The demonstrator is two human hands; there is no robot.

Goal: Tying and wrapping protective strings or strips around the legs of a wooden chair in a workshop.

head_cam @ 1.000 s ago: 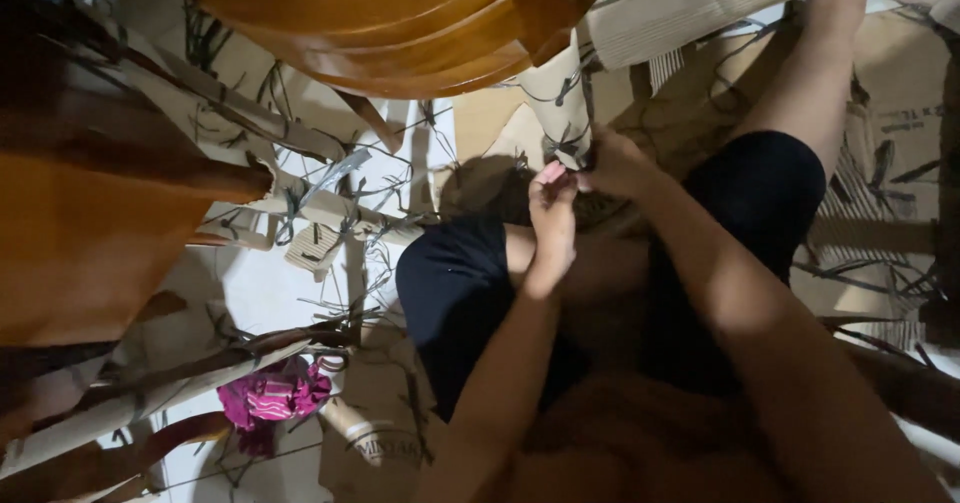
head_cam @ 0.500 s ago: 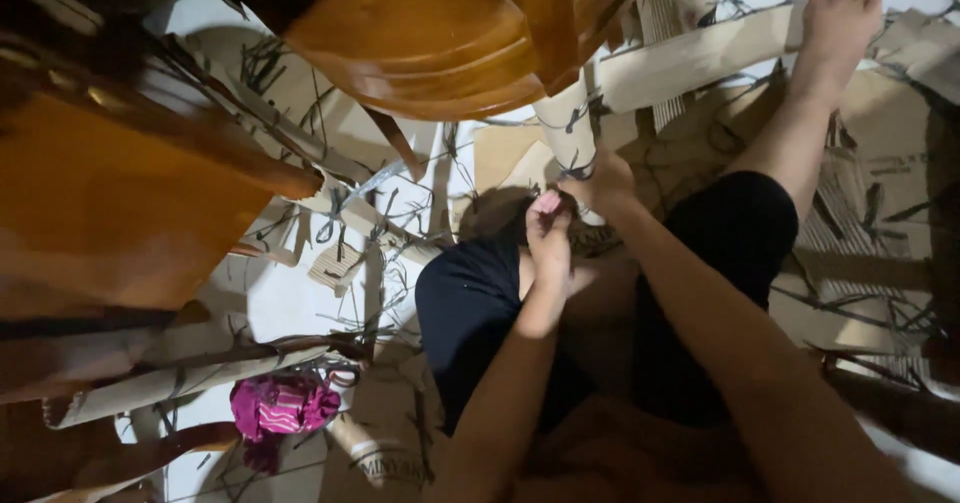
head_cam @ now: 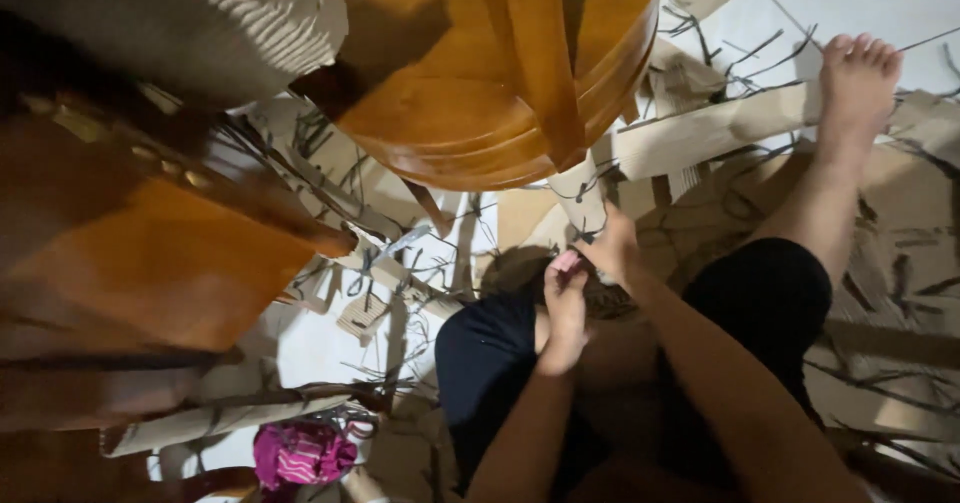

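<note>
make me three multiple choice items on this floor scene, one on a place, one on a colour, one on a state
1. Where does the pink bundle lie in the view?
A. lower left, on the floor
B. top right, by the foot
C. on the round wooden stool

2. What colour are the shorts the person wears?
A. white
B. dark, near black
C. bright red

3. How do the left hand and right hand stand?
A. far apart, flat on the floor
B. close together, fingers pinched on a small piece with a pink tip
C. both gripping the stool leg

Answers: 1 A, the bundle sits low on the left among cardboard strips. 2 B, the cloth over both thighs is very dark. 3 B, both hands meet between the knees, below the round wooden stool.
</note>
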